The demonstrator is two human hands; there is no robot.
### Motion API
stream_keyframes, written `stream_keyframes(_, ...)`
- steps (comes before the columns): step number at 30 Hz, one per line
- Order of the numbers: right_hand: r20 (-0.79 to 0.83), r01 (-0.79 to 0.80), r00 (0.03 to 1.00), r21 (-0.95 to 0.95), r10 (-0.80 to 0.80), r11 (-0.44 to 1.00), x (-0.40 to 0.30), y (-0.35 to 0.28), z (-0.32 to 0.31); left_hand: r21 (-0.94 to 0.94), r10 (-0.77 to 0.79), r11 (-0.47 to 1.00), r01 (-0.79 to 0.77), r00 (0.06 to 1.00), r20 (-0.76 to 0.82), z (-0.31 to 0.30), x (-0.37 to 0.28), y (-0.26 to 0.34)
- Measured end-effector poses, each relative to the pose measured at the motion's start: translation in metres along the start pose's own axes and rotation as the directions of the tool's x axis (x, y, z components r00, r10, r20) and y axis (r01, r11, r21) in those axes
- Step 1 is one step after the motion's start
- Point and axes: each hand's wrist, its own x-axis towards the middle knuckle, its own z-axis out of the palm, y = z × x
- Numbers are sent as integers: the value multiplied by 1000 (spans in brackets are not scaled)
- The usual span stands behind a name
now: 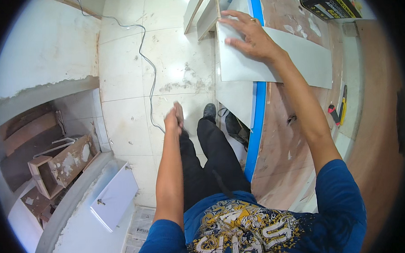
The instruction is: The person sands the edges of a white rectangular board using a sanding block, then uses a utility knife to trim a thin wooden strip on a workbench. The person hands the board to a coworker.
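Observation:
My left hand [173,120], slightly blurred, is closed around what looks like a small brown block [179,111], held low over the tiled floor in front of my left leg. On the right, a white rectangular panel [297,58] lies across the brown wooden worktop [283,137] and sticks out past its edge. My right hand [241,33] is over the panel's left end with fingers apart, the fingertips near its short edge. Just beyond them stands a box-like part with pale faces and bare board edges [207,19]. Blue tape [255,134] runs along the worktop's edge.
A dark cable [149,64] winds over the floor. Pliers with yellow handles [343,108] and a red-and-black handled tool [334,114] lie at the far right. An adhesive tin [328,3] stands at top right. At lower left are a white door panel with hinges [116,196] and wooden pieces [70,161].

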Motion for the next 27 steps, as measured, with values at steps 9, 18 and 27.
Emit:
stream_keyframes(9,618,3,727,434,-300,901,72,6,-14,313,-52,949,49,999,2,-39,-66,-67)
stream_keyframes(18,369,-308,925,578,95,756,53,12,-12,330,76,941,-78,997,21,-46,-54,-42)
stream_keyframes(27,602,-207,795,386,-75,899,85,12,6,420,42,907,-16,998,-53,-60,-68,-65)
